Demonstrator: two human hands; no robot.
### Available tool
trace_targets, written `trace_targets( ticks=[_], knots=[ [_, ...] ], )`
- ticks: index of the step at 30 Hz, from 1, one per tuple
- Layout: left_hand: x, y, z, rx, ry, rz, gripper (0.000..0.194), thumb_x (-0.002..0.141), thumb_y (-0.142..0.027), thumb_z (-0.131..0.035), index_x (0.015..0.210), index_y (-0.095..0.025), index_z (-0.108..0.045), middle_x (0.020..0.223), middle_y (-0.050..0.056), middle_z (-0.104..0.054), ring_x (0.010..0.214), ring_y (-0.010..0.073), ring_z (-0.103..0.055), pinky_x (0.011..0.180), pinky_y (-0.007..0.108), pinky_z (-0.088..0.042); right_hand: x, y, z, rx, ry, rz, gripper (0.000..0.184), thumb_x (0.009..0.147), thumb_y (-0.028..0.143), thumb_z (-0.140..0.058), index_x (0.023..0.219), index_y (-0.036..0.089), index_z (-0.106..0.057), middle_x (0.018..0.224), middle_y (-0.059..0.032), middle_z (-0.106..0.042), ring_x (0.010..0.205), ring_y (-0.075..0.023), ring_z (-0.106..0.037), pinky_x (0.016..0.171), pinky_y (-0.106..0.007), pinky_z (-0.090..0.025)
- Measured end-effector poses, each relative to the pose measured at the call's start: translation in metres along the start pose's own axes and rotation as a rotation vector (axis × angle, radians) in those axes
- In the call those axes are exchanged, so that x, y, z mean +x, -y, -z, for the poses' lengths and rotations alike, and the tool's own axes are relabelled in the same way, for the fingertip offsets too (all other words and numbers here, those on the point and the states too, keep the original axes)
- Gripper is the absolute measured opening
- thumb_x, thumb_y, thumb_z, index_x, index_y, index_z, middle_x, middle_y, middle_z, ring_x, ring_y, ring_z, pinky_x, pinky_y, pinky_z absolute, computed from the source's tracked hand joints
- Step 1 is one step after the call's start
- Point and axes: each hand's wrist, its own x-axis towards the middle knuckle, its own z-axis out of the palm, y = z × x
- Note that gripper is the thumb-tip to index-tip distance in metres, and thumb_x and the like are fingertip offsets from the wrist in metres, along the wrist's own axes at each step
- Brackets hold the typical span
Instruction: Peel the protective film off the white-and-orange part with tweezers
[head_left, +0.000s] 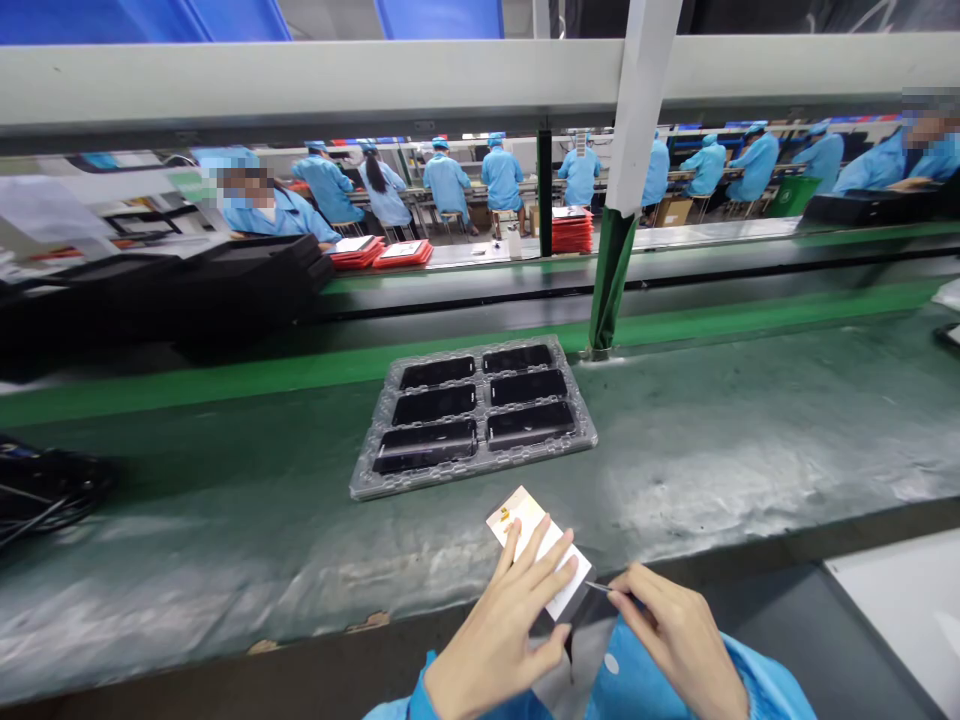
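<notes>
My left hand [517, 615] lies with fingers spread across a small white rectangular panel [567, 588], pressing on its face near the bench's front edge. At the panel's far left corner sits a gold-brown patch like a flex cable. Between the thumb and fingers of my right hand [671, 625] is a thin pointed metal tool [598, 587], its tip at the panel's right corner. Whether it is tweezers or a pick I cannot tell. Beyond both hands, a clear plastic tray [480, 465] holds several black phone screens [435, 405] in two columns.
The green-covered bench [697, 430] has a worn front edge. A post [634, 150] rises behind the tray. Black trays [247, 290] are stacked at left, near dark cables [56, 490]. Red stacks [401, 255] lie beyond. Several people in blue sit across the room.
</notes>
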Motion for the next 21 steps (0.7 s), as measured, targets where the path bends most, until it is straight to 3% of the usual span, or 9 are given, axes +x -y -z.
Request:
trace_targets(
  ticks=[11,21],
  knots=[
    [0.005,-0.006,-0.008,0.09,-0.044,0.005,0.069,0.088,-0.011,-0.056,0.15,-0.018,-0.027,0.155,0.013,-0.033,0.146,0.0385,-0.016,0.108,0.074,-0.029,-0.004,-0.002,-0.002,0.25,0.056,-0.32,0.043,0.098,0.051,-0.042,0.074,0.022,-0.061,0.068,0.0012,-0.065,0.061,-0.014,-0.062,0.057,-0.023,-0.044],
    [0.007,-0.011,-0.011,0.126,-0.061,0.034,0.072,0.087,-0.012,-0.059,0.151,-0.02,-0.028,0.155,0.012,-0.035,0.145,0.0374,-0.024,0.112,0.068,-0.031,-0.003,-0.007,-0.003,0.357,0.073,-0.463,0.046,0.091,0.057,-0.049,0.068,0.019,-0.062,0.061,0.0017,-0.061,0.058,-0.0138,-0.055,0.053,-0.023,-0.04]
  ],
)
